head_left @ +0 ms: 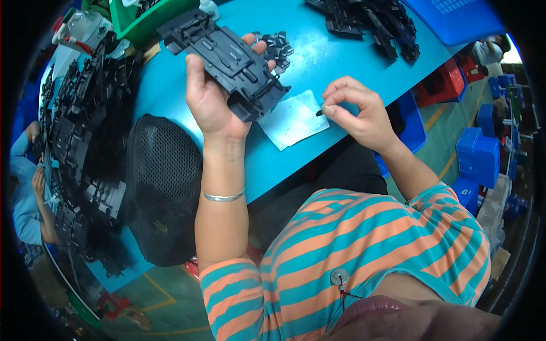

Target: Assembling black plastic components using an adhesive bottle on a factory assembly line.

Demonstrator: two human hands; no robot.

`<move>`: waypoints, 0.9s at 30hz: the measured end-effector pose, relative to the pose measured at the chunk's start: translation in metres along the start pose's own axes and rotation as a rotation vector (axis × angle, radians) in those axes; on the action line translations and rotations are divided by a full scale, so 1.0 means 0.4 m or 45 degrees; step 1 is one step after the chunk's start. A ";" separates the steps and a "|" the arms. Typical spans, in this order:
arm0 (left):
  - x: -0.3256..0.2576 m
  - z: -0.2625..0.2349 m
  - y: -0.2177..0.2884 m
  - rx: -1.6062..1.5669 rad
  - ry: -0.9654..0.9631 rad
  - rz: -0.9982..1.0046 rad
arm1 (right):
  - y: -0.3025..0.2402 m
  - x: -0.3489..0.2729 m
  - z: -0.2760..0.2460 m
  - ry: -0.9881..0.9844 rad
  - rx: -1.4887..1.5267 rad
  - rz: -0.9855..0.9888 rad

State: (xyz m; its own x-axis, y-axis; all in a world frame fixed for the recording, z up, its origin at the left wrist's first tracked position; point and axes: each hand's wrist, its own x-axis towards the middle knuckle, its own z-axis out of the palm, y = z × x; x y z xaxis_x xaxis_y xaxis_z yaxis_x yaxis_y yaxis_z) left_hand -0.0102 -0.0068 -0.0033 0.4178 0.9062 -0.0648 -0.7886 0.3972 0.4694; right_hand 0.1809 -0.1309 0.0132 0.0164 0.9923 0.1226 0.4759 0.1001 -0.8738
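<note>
Two hands are busy over the blue table (341, 51): your left hand (213, 96) grips a flat black plastic frame (227, 59), held above the table at eleven o'clock. Your right hand (355, 111), at one o'clock, pinches a tiny black clip (319, 113) between thumb and forefinger, just beside a white cloth (293, 119).

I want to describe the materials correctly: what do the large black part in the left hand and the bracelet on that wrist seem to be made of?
The large black part in the left hand looks like moulded plastic: matte black, with thin ribs and cut-outs. The bracelet seems to be metal, probably silver-coloured: it is thin and shiny. Neither material is certain from the look alone.
</note>
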 end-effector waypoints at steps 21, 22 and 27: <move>0.009 -0.033 -0.002 -0.196 -0.105 -0.075 | 0.011 0.056 -0.013 0.080 1.550 0.754; 0.008 -0.034 -0.003 -0.194 -0.122 -0.079 | 0.012 0.057 -0.018 0.067 1.386 0.680; 0.008 -0.036 -0.011 -0.186 -0.213 -0.099 | -0.005 0.071 -0.025 0.052 0.400 0.102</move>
State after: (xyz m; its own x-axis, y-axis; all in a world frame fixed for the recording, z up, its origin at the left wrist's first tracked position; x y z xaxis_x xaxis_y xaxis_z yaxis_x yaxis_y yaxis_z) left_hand -0.0119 -0.0036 -0.0184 0.5390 0.8404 0.0566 -0.8031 0.4924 0.3354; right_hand 0.1890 -0.1037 0.0233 0.0813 0.9948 0.0611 0.1773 0.0459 -0.9831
